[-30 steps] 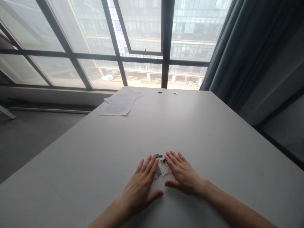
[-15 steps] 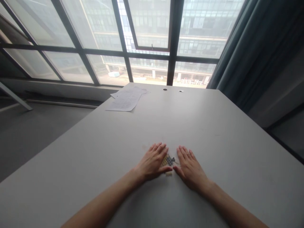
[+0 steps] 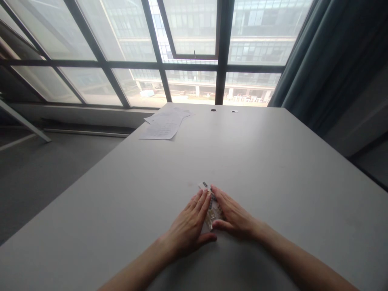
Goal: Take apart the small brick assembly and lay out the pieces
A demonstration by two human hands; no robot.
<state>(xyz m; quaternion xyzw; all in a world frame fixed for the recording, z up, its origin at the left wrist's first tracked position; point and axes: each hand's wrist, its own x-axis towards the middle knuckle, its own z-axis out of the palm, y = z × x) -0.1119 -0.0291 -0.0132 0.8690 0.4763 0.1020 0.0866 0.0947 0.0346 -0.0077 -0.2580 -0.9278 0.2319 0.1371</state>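
A white counter (image 3: pixel 106 194) is standing here; the left hand (image 3: pixel 189 222) and right hand (image 3: pixel 235 216) are curving around little toy pieces (image 3: pixel 211 218) on it, thumbs apart from fingers; papers (image 3: pixel 162 127) are lying farther back; windows (image 3: pixel 130 32) are shining behind.

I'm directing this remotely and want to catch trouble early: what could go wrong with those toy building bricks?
The pale and dark pieces just beyond the left hand might slide away from the others.

The left hand and right hand hide part of the toy building bricks, so a small one could be overlooked or trapped beneath.
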